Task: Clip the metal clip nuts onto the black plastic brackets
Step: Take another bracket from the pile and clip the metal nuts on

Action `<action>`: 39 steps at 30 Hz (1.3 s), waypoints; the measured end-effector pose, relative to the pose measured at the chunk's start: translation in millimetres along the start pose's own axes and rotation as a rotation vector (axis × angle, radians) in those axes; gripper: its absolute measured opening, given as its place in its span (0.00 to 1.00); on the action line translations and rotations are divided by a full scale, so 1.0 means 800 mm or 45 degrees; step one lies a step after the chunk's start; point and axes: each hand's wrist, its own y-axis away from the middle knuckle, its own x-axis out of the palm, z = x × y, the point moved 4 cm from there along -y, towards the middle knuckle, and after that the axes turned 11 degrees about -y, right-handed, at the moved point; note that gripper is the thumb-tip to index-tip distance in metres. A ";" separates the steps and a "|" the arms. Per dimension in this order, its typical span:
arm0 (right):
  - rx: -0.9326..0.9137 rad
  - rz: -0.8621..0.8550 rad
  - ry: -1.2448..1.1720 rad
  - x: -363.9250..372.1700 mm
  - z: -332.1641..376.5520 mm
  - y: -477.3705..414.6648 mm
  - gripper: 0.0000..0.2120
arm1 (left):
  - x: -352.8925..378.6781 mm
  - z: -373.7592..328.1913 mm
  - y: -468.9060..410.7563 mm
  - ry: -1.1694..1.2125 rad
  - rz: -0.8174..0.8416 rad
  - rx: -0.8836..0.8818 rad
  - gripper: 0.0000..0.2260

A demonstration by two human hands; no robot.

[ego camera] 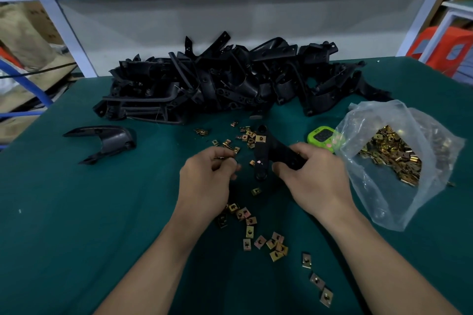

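Note:
My right hand grips a black plastic bracket just above the green mat. One brass-coloured clip nut sits clipped on the bracket's upper arm. My left hand is left of the bracket, fingers curled, pinching a clip nut at its fingertips. Several loose clip nuts lie scattered on the mat between my forearms, and more clip nuts lie beyond my hands.
A large heap of black brackets fills the back of the table. A single bracket lies apart at the left. A clear plastic bag of clip nuts sits at the right, with a green timer beside it.

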 end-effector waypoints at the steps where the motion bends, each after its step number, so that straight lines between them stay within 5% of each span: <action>1: -0.006 0.001 0.005 0.000 0.000 0.001 0.07 | 0.000 -0.001 0.000 -0.009 -0.010 -0.005 0.07; 10: 0.010 -0.006 0.022 -0.003 0.000 0.001 0.07 | -0.018 -0.005 -0.003 -0.060 -0.104 0.095 0.08; 18: -0.050 0.027 0.126 0.002 0.005 0.007 0.08 | -0.057 0.030 -0.027 0.164 -0.199 -0.106 0.11; 31: -0.047 0.007 0.090 0.000 0.001 0.000 0.08 | -0.039 0.040 -0.030 0.120 -0.116 -0.061 0.07; 39: -0.054 0.046 0.130 0.001 0.000 0.001 0.08 | -0.037 0.033 -0.029 0.156 -0.083 -0.056 0.14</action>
